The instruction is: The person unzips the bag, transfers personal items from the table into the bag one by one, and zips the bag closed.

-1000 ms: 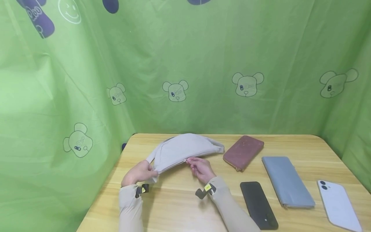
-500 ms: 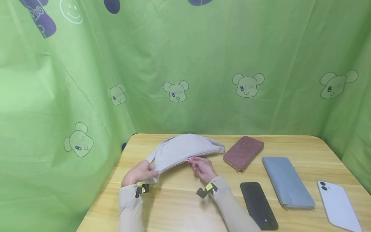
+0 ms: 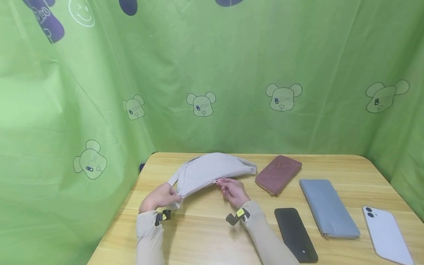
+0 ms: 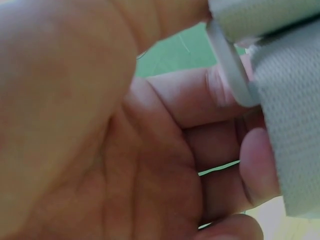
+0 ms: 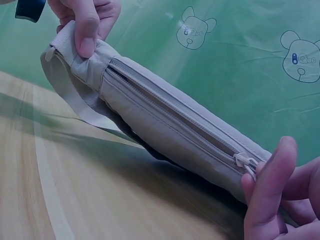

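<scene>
The left hand (image 3: 160, 197) grips the left end of the pale bag (image 3: 210, 170); the right hand (image 3: 234, 192) pinches the near-edge zipper pull (image 3: 215, 181).

The bag (image 3: 210, 170) is matt cloth, the table (image 3: 198, 232) wood-grained.

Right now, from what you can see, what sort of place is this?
Probably a makeshift indoor booth, perhaps for filming: a green cartoon-bear curtain hangs behind and to both sides of a wood-grain table, and black devices sit at both wrists.
</scene>
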